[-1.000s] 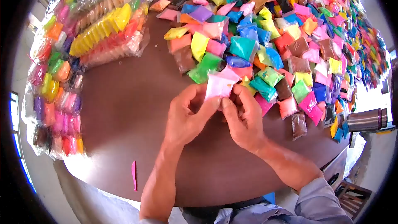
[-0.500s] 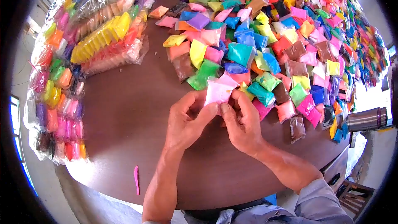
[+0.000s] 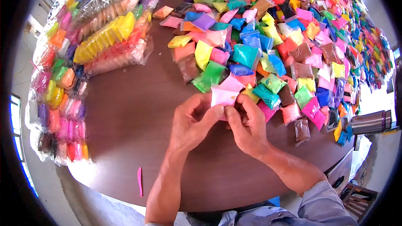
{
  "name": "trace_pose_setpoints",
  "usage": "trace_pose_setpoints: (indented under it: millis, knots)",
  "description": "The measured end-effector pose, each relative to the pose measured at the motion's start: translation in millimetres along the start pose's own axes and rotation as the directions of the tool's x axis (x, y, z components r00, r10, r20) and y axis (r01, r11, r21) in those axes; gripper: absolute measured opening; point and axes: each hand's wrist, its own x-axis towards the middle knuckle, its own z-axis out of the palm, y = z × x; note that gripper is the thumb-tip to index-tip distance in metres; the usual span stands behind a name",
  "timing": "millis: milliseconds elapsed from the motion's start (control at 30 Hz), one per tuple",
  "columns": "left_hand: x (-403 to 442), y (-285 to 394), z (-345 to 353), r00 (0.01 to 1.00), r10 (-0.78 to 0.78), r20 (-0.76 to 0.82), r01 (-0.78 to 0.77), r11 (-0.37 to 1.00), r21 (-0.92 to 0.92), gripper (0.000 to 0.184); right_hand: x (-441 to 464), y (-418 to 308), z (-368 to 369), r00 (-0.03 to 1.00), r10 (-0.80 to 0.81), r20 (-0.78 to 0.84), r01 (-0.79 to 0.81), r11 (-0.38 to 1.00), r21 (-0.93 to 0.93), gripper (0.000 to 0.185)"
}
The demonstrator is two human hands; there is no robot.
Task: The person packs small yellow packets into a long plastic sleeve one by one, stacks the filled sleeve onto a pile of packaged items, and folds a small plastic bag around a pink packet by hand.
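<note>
Between my two hands is a small light-pink packet (image 3: 224,96) in clear film, held up above the table's middle. My left hand (image 3: 193,121) pinches its lower left side with thumb and fingers. At its lower right, my right hand (image 3: 247,127) grips it in the same way, the two thumbs side by side at the bottom edge. A small orange spot shows on the packet's face. Just beyond it lie a green packet (image 3: 210,76) and another pink packet (image 3: 233,83) at the near edge of a large heap.
The heap of coloured packets (image 3: 301,52) covers the table's far and right side. Bagged rows of packets (image 3: 106,37) line the left. A pink plastic tool (image 3: 140,181) lies near the front edge of the brown table (image 3: 125,121). A metal cylinder (image 3: 370,122) stands at far right.
My hands and the pink packet have lowered slightly toward me, and the packet looks a little more tilted. The grip stays the same; the view has shifted slightly.
</note>
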Motion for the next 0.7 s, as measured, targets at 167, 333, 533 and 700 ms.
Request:
trace_pose_setpoints:
  millis: [167, 333, 533, 700]
  knots:
    - [0.9, -5.9, -3.7, 1.0, -0.004, -0.026, 0.005, 0.999, 0.043, 0.016, 1.9, -2.2, 1.8, 0.999, -0.039, 0.014, 0.039, 0.999, 0.016, 0.023]
    - [0.4, -7.2, -5.2, 0.999, 0.027, -0.033, -0.024, 0.998, 0.063, 0.013, 1.2, -6.4, 1.4, 1.0, -0.027, 0.016, 0.027, 1.0, 0.006, 0.022]
    - [2.7, -10.9, -6.6, 0.997, 0.059, -0.058, -0.055, 0.996, 0.064, 0.012, 0.1, 5.6, -1.7, 0.999, -0.035, 0.006, 0.035, 0.999, -0.034, 0.014]
    - [2.1, -8.2, -5.5, 0.996, 0.07, -0.06, -0.068, 0.997, 0.04, 0.009, 0.7, -0.9, 2.0, 1.0, -0.031, -0.004, 0.031, 0.996, -0.085, 0.013]
